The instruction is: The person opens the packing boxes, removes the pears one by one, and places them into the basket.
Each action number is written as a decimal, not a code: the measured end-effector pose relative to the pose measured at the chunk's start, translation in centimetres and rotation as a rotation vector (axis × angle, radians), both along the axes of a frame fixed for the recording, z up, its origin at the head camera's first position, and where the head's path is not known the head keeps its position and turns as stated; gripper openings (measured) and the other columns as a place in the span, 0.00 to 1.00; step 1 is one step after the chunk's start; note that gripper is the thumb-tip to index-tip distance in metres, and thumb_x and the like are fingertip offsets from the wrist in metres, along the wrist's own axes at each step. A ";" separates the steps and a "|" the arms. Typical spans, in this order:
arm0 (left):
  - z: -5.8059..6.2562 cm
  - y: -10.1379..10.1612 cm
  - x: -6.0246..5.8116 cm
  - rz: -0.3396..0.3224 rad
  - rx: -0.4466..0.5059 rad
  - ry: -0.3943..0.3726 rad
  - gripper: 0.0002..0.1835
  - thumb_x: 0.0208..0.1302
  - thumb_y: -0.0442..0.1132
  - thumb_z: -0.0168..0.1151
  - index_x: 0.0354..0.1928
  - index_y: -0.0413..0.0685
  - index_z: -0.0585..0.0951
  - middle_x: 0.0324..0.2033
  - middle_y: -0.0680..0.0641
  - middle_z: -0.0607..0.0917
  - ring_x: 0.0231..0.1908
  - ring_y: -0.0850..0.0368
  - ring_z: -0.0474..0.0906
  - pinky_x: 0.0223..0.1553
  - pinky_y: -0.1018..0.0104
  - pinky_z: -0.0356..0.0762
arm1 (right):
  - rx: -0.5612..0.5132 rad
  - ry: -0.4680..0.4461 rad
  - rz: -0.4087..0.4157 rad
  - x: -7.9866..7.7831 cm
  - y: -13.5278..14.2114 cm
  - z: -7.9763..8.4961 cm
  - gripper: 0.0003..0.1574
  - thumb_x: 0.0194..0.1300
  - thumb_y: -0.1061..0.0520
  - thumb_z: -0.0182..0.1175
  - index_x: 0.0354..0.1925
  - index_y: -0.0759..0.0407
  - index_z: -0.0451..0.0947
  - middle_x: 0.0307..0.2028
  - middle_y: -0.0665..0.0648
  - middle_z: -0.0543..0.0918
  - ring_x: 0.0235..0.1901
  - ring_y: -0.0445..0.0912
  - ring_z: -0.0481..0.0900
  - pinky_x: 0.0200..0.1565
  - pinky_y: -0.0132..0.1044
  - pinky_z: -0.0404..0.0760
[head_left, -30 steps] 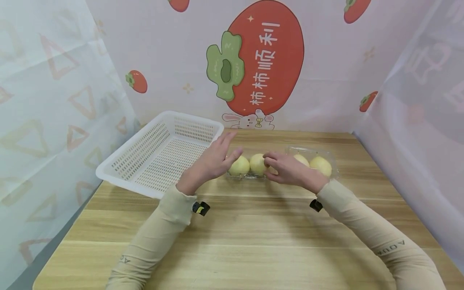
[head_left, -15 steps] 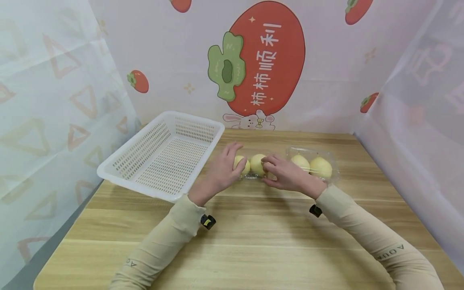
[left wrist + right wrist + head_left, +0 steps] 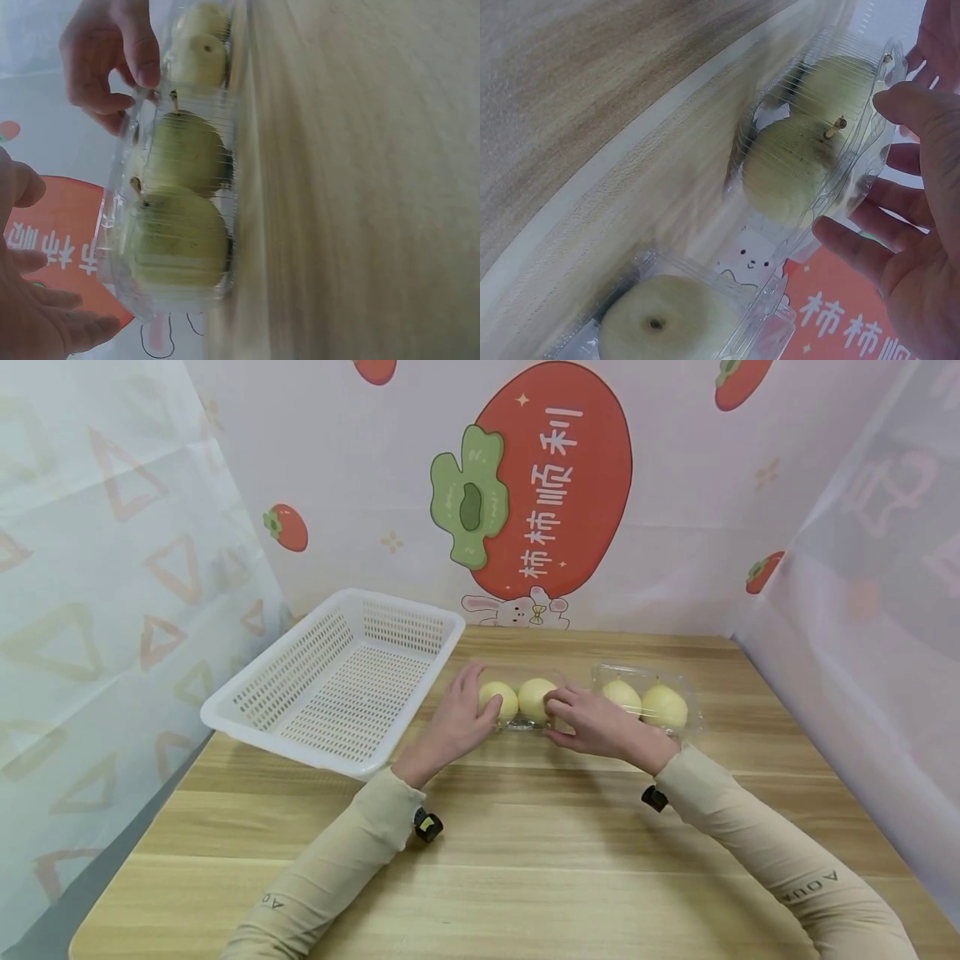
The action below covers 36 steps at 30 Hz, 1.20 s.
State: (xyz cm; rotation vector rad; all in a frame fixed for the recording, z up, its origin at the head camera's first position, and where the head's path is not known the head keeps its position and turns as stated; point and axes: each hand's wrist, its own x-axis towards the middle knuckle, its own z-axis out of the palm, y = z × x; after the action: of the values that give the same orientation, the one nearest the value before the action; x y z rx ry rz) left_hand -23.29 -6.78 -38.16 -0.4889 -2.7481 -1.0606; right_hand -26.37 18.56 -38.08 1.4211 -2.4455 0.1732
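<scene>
Two pale yellow pears [image 3: 537,699] sit side by side in a clear plastic clamshell box [image 3: 521,725] at the middle of the table. My right hand [image 3: 600,720] holds this box at its right end, fingers bent at the lid's edge, as the right wrist view also shows. Beside the left end is my left hand [image 3: 452,727]; in the left wrist view its fingers [image 3: 75,330] are spread and stand apart from the plastic. Another clear plastic box [image 3: 611,673], with two more pears [image 3: 664,707], lies to the right, partly behind my right hand.
A white slotted plastic basket [image 3: 300,747] stands at the left of the wooden table [image 3: 525,852]. Printed cloth walls [image 3: 660,568] enclose the table at the back and both sides.
My left hand has moved right and down, away from the basket to the left end of the middle box. My right hand has stayed nearly still at the other end.
</scene>
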 end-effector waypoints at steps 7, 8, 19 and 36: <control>-1.4 -0.4 -0.4 0.001 0.001 -0.035 0.38 0.72 0.53 0.49 0.75 0.41 0.51 0.75 0.35 0.52 0.75 0.39 0.52 0.75 0.45 0.52 | -0.004 0.006 0.004 0.0 0.0 0.1 0.13 0.60 0.52 0.69 0.37 0.58 0.78 0.42 0.53 0.83 0.41 0.45 0.78 0.38 0.38 0.83; -1.6 -0.5 -0.4 0.003 -0.005 -0.041 0.39 0.72 0.53 0.49 0.75 0.42 0.50 0.75 0.35 0.52 0.75 0.39 0.52 0.74 0.45 0.53 | -0.001 0.007 0.001 0.0 0.0 0.1 0.13 0.61 0.52 0.68 0.37 0.58 0.78 0.42 0.53 0.83 0.41 0.45 0.78 0.39 0.38 0.83; -2.5 -0.8 -0.4 0.010 -0.096 -0.155 0.49 0.70 0.62 0.49 0.77 0.39 0.42 0.76 0.31 0.42 0.76 0.36 0.45 0.74 0.44 0.50 | -0.003 -0.006 -0.018 0.5 0.6 0.2 0.12 0.60 0.53 0.69 0.37 0.57 0.77 0.42 0.54 0.83 0.43 0.48 0.80 0.40 0.39 0.83; -2.5 -1.3 -0.4 -0.088 -0.025 -0.319 0.60 0.64 0.60 0.62 0.76 0.36 0.32 0.75 0.29 0.46 0.70 0.33 0.61 0.72 0.46 0.60 | -0.005 -0.008 -0.042 0.4 1.2 0.2 0.11 0.61 0.53 0.68 0.38 0.56 0.78 0.43 0.54 0.83 0.46 0.48 0.81 0.39 0.39 0.84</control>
State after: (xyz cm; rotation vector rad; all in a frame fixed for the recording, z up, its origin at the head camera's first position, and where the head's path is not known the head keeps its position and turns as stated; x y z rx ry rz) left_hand -23.74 -8.11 -40.63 -0.4855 -3.0432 -1.2212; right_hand -25.94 19.73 -37.89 1.3680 -2.4775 0.1750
